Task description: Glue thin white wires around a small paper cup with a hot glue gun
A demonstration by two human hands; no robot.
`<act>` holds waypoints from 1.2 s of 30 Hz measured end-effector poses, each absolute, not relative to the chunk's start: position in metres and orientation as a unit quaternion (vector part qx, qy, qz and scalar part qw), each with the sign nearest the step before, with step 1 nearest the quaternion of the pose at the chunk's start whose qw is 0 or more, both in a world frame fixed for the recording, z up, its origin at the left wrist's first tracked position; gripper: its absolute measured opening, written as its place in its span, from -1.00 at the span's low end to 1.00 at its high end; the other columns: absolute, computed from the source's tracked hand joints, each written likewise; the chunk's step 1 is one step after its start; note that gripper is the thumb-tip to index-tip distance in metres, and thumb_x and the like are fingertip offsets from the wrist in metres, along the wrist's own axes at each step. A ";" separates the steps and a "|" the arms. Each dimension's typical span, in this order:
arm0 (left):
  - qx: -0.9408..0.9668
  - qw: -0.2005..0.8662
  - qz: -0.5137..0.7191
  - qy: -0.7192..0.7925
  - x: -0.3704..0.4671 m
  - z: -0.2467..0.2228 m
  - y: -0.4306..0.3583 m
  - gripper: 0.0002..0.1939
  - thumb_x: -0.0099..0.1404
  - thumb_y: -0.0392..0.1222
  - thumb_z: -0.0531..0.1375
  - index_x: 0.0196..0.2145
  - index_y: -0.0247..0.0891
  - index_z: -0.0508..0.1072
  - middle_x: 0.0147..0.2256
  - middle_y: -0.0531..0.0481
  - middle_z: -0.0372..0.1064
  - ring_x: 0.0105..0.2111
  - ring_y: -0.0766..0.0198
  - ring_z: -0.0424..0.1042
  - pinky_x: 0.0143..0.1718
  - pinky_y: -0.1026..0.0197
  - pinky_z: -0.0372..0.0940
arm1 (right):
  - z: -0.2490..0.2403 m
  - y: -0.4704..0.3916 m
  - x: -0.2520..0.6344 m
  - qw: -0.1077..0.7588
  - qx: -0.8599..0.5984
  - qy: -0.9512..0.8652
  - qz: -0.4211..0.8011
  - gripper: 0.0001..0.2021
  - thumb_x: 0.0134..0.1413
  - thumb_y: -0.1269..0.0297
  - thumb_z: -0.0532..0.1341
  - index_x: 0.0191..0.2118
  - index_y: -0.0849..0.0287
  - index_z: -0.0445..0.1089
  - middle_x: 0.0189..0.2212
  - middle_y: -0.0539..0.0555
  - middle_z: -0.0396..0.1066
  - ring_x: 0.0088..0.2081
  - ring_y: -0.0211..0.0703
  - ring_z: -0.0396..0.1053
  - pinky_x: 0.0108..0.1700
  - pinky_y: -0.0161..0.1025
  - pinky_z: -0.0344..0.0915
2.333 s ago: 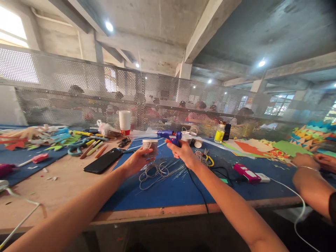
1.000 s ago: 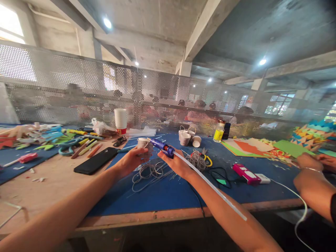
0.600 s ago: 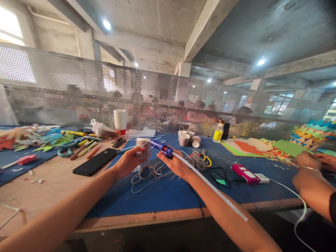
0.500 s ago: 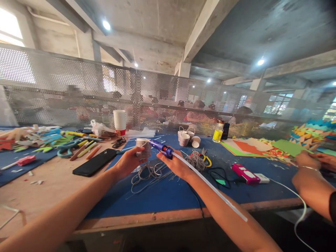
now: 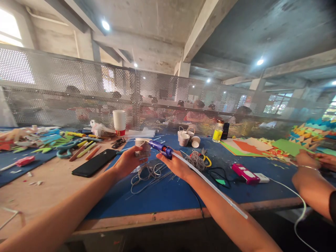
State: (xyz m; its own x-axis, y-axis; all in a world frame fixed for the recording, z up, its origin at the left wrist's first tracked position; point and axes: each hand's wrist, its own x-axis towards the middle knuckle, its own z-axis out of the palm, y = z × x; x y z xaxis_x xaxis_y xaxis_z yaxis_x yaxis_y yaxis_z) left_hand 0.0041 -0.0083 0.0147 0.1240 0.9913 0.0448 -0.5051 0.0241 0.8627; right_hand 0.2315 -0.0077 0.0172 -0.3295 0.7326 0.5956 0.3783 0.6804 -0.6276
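My left hand (image 5: pixel 129 161) grips a small cup (image 5: pixel 143 148) that looks wound with grey cord, its rim facing up. A blue glue gun (image 5: pixel 161 148) is held in my right hand (image 5: pixel 176 164), its nozzle at the cup's upper right rim. From the gun's back a long clear glue stick (image 5: pixel 210 186) runs down over my forearm. Below the cup, a loose tangle of grey cord (image 5: pixel 144 177) lies on the blue mat (image 5: pixel 126 204). Beyond my right hand is another cord bundle (image 5: pixel 197 160), with yellow-handled scissors (image 5: pixel 207 161) beside it.
Several small cups (image 5: pixel 183 139) stand behind the cord. To the left lie a black phone (image 5: pixel 94 163), teal scissors (image 5: pixel 67 149) and stacked paper cups (image 5: pixel 119 122). A yellow-labelled bottle (image 5: pixel 217 131) and a magenta device (image 5: pixel 245 173) are right. Another person's hands (image 5: pixel 308 161) work at far right.
Almost nothing differs. The view has shifted very slightly, and the cup and the glue gun's nozzle stay together in nearly the same place.
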 end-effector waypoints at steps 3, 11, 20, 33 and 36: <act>0.391 0.641 0.583 0.310 0.004 0.013 -0.007 -0.75 0.22 -0.28 0.21 -0.15 -0.34 0.58 -0.22 -0.20 0.59 -0.22 0.05 0.54 -0.17 0.07 0.41 | 0.017 -0.007 0.231 0.460 -0.349 -0.794 0.194 -0.58 0.17 -0.13 0.25 -0.30 0.20 0.47 -0.54 -0.05 0.33 -0.47 -0.27 0.19 -0.39 -0.33 0.17; 0.396 0.647 0.576 0.305 0.003 0.011 -0.006 -0.75 0.22 -0.27 0.21 -0.15 -0.34 0.58 -0.23 -0.18 0.59 -0.25 0.08 0.55 -0.18 0.09 0.41 | 0.016 -0.007 0.231 0.459 -0.342 -0.796 0.198 -0.62 0.19 -0.07 0.25 -0.26 0.22 0.48 -0.52 -0.02 0.38 -0.47 -0.27 0.21 -0.39 -0.33 0.17; 0.404 0.637 0.580 0.307 0.003 0.010 -0.005 -0.75 0.21 -0.27 0.21 -0.16 -0.33 0.57 -0.23 -0.17 0.59 -0.27 0.12 0.52 -0.21 0.13 0.40 | 0.012 -0.003 0.232 0.456 -0.341 -0.802 0.182 -0.59 0.20 -0.12 0.24 -0.28 0.20 0.44 -0.56 -0.06 0.32 -0.50 -0.28 0.17 -0.41 -0.34 0.15; 0.405 0.623 0.590 0.316 0.005 0.012 -0.006 -0.75 0.18 -0.27 0.24 -0.17 -0.31 0.58 -0.22 -0.14 0.58 -0.29 0.17 0.49 -0.22 0.14 0.40 | 0.017 -0.008 0.233 0.450 -0.343 -0.807 0.167 -0.61 0.20 -0.11 0.24 -0.25 0.19 0.46 -0.54 -0.03 0.37 -0.50 -0.26 0.22 -0.40 -0.34 0.15; 0.404 0.622 0.590 0.319 0.006 0.012 -0.007 -0.75 0.17 -0.27 0.25 -0.17 -0.31 0.58 -0.22 -0.13 0.58 -0.28 0.16 0.49 -0.22 0.15 0.39 | 0.014 -0.006 0.233 0.452 -0.337 -0.809 0.167 -0.61 0.21 -0.11 0.24 -0.25 0.19 0.46 -0.54 -0.03 0.37 -0.50 -0.27 0.22 -0.40 -0.34 0.14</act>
